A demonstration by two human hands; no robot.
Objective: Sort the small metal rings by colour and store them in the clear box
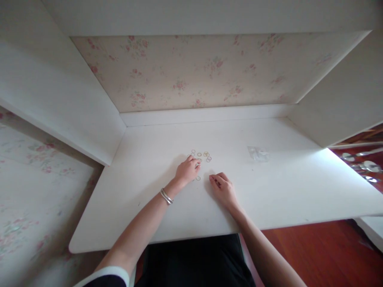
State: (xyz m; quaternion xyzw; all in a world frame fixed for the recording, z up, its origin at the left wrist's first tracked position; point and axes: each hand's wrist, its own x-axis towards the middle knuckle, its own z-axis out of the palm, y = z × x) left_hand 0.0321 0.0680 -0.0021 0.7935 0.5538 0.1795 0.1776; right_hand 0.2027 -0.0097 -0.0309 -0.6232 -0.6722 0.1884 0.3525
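While both hands are down on the white bench (125,207), it looks like the sorting or picking of these little rings is only barely started. There's a loose scatter of small gold rings (200,156) lying flat near the middle of the bench, most of them just beyond the fingertips, plus one or two closer in between the two hands. None of them look stacked, linked or grouped in any way I can make out, they're just spread about.

The left hand (187,171), with a bracelet (166,196) on the wrist, is palm-down with the fingers curled at the near edge of the scatter, touching or pinching at a ring there. It's too small to tell if it actually has one. The right hand (223,189) rests loosely curled just beside it, a bit nearer the body, and I can't see anything in it.

Off to the right, well apart from the rings, lies a small clear plastic bag (257,153), flat on the bench. My guess is that pretty much everything is left to do.
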